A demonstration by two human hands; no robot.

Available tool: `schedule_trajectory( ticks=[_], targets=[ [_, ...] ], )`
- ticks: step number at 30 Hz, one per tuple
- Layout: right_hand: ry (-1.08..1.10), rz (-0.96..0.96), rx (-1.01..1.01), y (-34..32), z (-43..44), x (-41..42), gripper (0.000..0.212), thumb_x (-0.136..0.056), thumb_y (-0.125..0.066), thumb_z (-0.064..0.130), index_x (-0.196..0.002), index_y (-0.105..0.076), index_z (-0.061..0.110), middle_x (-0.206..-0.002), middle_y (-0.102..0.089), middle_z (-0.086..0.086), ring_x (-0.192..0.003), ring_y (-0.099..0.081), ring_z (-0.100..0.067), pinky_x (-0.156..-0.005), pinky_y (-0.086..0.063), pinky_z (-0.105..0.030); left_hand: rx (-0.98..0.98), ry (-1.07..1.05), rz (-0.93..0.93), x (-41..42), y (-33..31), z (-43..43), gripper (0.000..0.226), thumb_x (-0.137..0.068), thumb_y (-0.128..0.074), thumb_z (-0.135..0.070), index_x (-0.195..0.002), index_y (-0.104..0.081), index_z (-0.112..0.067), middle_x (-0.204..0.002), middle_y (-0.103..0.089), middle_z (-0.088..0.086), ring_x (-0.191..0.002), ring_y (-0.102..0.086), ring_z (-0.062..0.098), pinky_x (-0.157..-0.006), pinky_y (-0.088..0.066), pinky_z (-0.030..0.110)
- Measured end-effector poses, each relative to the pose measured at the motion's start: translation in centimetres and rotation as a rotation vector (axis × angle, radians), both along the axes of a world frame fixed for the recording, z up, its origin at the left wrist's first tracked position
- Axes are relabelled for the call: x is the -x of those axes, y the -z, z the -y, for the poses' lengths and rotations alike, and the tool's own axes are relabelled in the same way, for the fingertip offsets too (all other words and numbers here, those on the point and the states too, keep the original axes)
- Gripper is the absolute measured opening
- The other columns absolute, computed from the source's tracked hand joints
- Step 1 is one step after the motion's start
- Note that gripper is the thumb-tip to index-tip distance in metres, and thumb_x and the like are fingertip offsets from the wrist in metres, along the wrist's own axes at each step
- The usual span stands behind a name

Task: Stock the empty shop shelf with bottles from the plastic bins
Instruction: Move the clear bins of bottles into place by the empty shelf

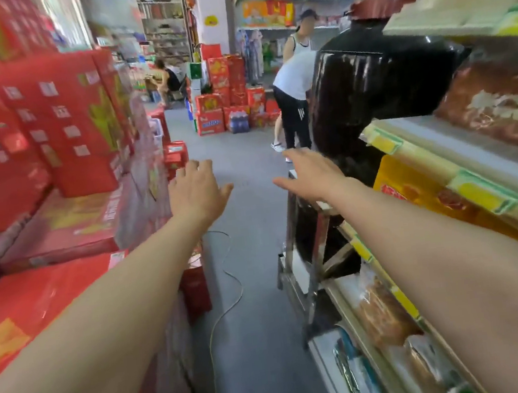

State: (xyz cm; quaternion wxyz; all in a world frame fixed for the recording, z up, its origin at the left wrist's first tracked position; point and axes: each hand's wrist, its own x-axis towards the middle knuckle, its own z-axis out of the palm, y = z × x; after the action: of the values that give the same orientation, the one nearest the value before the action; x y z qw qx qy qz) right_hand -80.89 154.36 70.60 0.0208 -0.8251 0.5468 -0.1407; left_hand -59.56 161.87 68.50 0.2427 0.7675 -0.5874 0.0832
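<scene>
Both bare arms reach straight ahead above the grey floor [254, 246], palms down. The left hand [197, 192] keeps its grip wide, fingers spread and holding nothing. The right hand [309, 175] is the same, near the big dark jar [377, 83]. A wrapped pack of bottles [240, 123] stands far ahead against stacked red cartons [221, 90].

The single head-worn view looks forward and down a shop aisle [252, 262], close above both outstretched forearms.
</scene>
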Motion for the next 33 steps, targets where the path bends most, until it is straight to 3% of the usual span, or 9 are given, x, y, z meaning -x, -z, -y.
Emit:
schedule_trajectory(
  ticks=[5,12,33],
  targets=[
    [-0.087,0.004,0.005,0.8,8.6,-5.0,0.072,-0.092,-0.059,0.055,-0.153,-0.033,0.027,-0.156,-0.038,-0.008,-0.141,-0.038,-0.031,-0.108,-0.038,-0.045,-0.020,-0.043,0.046,-4.1,0.7,7.1,0.062,-0.088,-0.064,-0.047,-0.136,-0.048,-0.012,-0.134,-0.052,0.016,-0.127,-0.046,0.036,-0.104,-0.041,0.047],
    [-0.148,0.021,0.006,1.6,23.0,-13.2,0.072,-0.092,-0.058,0.056,-0.153,-0.033,0.026,-0.154,-0.039,-0.006,-0.141,-0.039,-0.029,-0.106,-0.040,-0.046,-0.008,-0.105,0.050,-11.9,1.5,20.7,0.056,-0.088,-0.064,-0.049,-0.125,-0.051,-0.008,-0.128,-0.053,0.018,-0.121,-0.048,0.039,-0.098,-0.044,0.047],
    [-0.339,0.070,0.035,-3.2,69.4,-33.1,0.076,-0.091,-0.060,0.056,-0.153,-0.035,0.019,-0.154,-0.042,-0.011,-0.141,-0.040,-0.030,-0.111,-0.037,-0.042,0.009,-0.298,0.024,-29.7,-4.5,63.1,0.063,-0.093,-0.054,-0.055,-0.139,-0.047,-0.013,-0.140,-0.049,0.014,-0.126,-0.047,0.036,-0.099,-0.042,0.045]
  ],
)
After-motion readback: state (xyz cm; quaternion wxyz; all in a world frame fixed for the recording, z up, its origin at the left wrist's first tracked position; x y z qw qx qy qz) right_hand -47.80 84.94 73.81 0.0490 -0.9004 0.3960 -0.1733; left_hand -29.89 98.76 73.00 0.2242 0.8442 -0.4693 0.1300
